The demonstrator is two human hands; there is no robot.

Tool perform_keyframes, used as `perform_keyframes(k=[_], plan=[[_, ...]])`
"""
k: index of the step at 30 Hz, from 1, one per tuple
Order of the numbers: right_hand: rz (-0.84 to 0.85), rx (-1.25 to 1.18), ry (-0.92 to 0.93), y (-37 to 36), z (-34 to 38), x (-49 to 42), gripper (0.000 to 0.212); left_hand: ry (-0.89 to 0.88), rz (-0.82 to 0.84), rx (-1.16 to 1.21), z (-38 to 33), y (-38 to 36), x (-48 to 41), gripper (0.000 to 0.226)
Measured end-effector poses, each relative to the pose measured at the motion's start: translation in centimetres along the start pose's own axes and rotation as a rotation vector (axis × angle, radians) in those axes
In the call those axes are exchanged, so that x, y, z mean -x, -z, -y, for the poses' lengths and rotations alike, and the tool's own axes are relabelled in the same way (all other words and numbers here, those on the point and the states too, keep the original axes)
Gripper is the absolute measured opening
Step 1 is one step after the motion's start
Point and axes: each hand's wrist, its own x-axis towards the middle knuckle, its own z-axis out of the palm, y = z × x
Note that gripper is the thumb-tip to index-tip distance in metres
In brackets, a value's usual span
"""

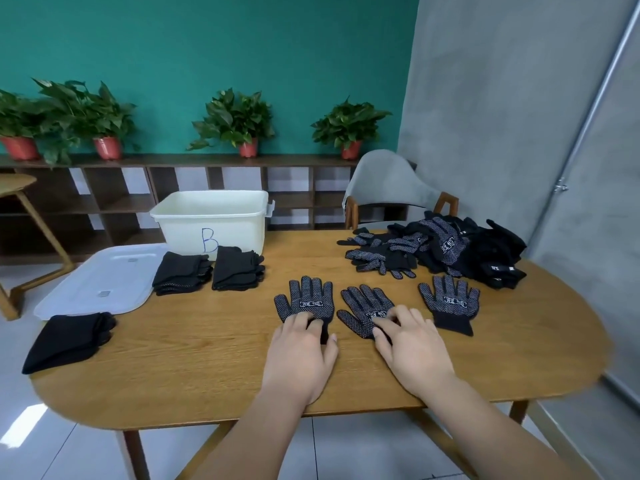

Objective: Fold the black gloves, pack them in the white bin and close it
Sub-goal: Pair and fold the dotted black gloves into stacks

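Note:
Three black dotted gloves lie flat, palm side up, in a row on the wooden table [214, 362]. My left hand [301, 351] rests on the cuff of the left glove [306, 297]. My right hand [412, 348] lies on the lower part of the middle glove [363, 304], fingers spread. The right glove [450, 304] is untouched. A heap of unfolded gloves [446, 249] sits at the far right. Folded black stacks lie before the white bin [211, 216], one [181, 273] beside another [237, 268], and a third [69, 339] at the near left. The bin's lid [100, 282] lies flat to its left.
A grey chair [388, 185] stands behind the table at the far right. A dark shelf with potted plants [235, 123] runs along the teal wall. Another wooden table [17, 188] is at the far left.

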Motion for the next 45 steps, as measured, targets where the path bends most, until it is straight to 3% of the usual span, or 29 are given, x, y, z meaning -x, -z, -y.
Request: perform_keyframes(k=[3,7,18,26,30,35,40,42,45], plan=[[0.091,0.046,-0.065,0.4,0.0,-0.2,0.058,-0.012,0.012,0.003,0.1,0.0,0.1,0.058],[0.2,0.138,-0.198,0.7,-0.4,-0.6,0.058,-0.016,0.018,0.009,0.1,0.1,0.1,0.058],[0.076,0.166,-0.28,0.3,-1.0,-2.7,0.052,-0.014,0.033,0.018,0.0,0.1,0.0,0.061],[0.365,0.024,-0.1,-0.7,-1.2,-9.4,0.055,-0.022,0.112,0.005,0.1,-0.3,-0.5,0.076],[0.423,0.061,-0.045,-2.0,-1.9,-12.6,0.054,-0.028,0.12,0.013,0.1,-0.4,-0.6,0.078],[0.415,-0.092,-0.126,-3.3,-2.2,-16.0,0.053,-0.037,0.098,0.037,0.2,-0.8,-0.8,0.08],[0.588,-0.028,-0.183,-5.3,-2.9,-18.4,0.066,-0.052,0.109,0.045,0.3,-1.0,-1.3,0.081],[0.553,-0.005,-0.176,-5.8,-2.9,-18.4,0.065,-0.052,0.108,0.049,0.4,-1.0,-1.3,0.081],[0.366,-0.039,-0.15,-5.3,-2.5,-18.3,0.057,-0.05,0.103,0.047,0.4,-0.9,-1.2,0.081]])
